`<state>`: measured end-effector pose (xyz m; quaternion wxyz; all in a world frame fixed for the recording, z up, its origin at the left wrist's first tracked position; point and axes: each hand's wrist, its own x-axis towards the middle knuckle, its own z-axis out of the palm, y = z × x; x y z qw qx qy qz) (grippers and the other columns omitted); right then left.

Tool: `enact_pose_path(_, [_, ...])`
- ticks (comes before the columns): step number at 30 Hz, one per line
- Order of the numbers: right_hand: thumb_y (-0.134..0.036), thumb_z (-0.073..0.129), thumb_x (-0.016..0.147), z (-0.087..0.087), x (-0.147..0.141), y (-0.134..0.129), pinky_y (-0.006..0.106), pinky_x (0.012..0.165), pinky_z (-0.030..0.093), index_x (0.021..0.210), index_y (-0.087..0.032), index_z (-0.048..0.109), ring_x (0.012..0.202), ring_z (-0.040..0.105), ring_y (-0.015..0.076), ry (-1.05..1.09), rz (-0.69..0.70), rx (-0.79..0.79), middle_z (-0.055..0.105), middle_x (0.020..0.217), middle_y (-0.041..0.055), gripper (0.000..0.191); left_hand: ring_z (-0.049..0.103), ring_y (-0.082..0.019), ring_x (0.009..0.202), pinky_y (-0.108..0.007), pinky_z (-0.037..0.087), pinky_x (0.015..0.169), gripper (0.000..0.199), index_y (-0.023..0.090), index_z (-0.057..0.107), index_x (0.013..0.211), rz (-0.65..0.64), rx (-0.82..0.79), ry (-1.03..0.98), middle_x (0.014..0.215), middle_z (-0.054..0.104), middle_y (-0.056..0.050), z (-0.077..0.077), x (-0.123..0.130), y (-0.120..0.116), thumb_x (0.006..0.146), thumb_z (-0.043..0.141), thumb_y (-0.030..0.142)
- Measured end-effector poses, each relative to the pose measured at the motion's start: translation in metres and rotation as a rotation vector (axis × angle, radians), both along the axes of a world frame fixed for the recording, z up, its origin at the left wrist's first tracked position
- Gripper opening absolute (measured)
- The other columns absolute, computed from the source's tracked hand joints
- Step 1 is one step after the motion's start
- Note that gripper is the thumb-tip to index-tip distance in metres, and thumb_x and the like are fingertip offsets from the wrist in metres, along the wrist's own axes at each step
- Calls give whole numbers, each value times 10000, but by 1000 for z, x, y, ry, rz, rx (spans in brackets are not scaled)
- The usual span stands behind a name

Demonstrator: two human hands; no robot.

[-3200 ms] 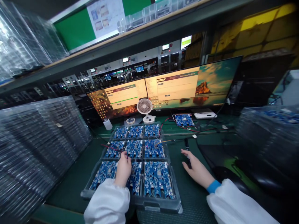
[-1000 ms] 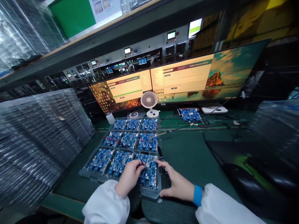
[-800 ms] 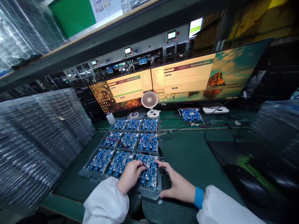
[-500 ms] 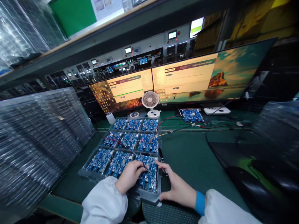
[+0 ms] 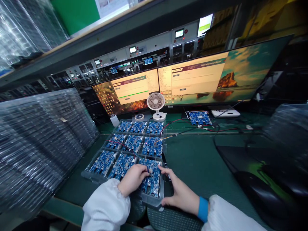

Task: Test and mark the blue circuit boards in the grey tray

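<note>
A clear plastic tray point(image 5: 154, 201) holds several blue circuit boards in rows. Over the front right circuit board point(image 5: 154, 183), my left hand point(image 5: 133, 179) is closed in a pinch on a thin dark cable point(image 5: 148, 170); the fingers hide the cable's end. My right hand point(image 5: 180, 192) lies along the tray's right side with thumb and fingers spread. Its fingertips touch near that board's upper right corner, its thumb the tray's front corner. A black pen point(image 5: 164, 158) lies beside the tray, partly behind the right fingers. Another connected board point(image 5: 152, 146) sits in the middle row.
A white fan point(image 5: 156, 104) stands behind the tray, before two monitors point(image 5: 192, 80). Stacked clear trays point(image 5: 48, 138) rise at left. A loose board point(image 5: 199, 118) and wires lie at the back right. A black mouse point(image 5: 255, 192) is at right.
The view has shifted slightly. Both hands stay at the front right board, and the left hand keeps its pinch on the cable.
</note>
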<state>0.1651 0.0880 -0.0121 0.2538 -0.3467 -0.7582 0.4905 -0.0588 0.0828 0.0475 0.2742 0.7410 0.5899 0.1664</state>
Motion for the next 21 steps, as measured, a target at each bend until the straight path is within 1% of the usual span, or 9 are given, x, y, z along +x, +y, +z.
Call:
enact_pose_path(5, [-264,927,534,-2,1,1,457,1185,180,1261,-220,379,1412,163,277,-43,-3,35,295,1491,111,912,612,-196,884,-295,433,843,187,200,647,780,-19,40,-19,889,688,-45,-8,-1,-3,887,495,228])
enact_pose_path(7, [-265,918,538,-1,2,0,485,1183,167,1263,-218,386,1418,120,291,-68,-3,63,287,1495,112,900,596,-191,891,-294,430,848,178,203,640,792,-9,65,-32,898,674,-44,-13,-1,-5,891,493,226])
enact_pose_path(10, [-256,862,586,5,2,-3,541,1178,107,1215,-218,452,1424,46,312,-96,22,127,293,1499,99,751,583,-187,877,-294,431,835,175,206,624,767,23,99,-46,879,657,-38,-19,1,-8,889,501,228])
enact_pose_path(11, [-261,823,623,8,2,-6,555,1175,87,1193,-215,480,1422,63,314,-116,62,166,316,1490,96,666,582,-188,872,-299,430,833,178,206,624,758,33,109,-42,869,653,-38,-20,2,-9,887,504,229])
enact_pose_path(13, [-272,726,697,15,1,-10,585,1167,56,1189,-202,511,1405,155,318,-193,196,262,385,1449,103,541,585,-196,870,-318,426,846,180,203,634,749,51,125,-26,853,653,-40,-22,3,-10,880,513,225])
enact_pose_path(15, [-270,646,738,21,-1,-14,622,1153,37,1247,-174,500,1386,218,322,-291,333,351,427,1417,112,539,591,-197,873,-328,428,858,167,199,648,759,53,118,-38,854,658,-41,-22,3,-11,867,522,207])
enact_pose_path(16, [-268,621,747,24,-1,-16,636,1148,36,1274,-161,487,1383,224,325,-331,373,381,431,1413,114,554,596,-194,877,-325,434,861,157,198,655,780,60,115,-65,866,660,-41,-21,1,-11,862,522,196])
enact_pose_path(18, [-265,595,755,26,-2,-17,641,1147,53,1288,-146,484,1383,221,327,-364,395,411,428,1415,113,557,600,-187,898,-318,444,873,162,193,659,827,122,145,-124,899,661,-46,-19,-7,-9,863,501,184])
enact_pose_path(21, [-278,569,777,25,-2,-17,631,1152,83,1284,-142,486,1381,232,324,-365,394,445,421,1421,115,532,592,-203,960,-348,428,932,195,162,650,894,362,267,-110,972,647,-87,-18,-26,1,857,459,154])
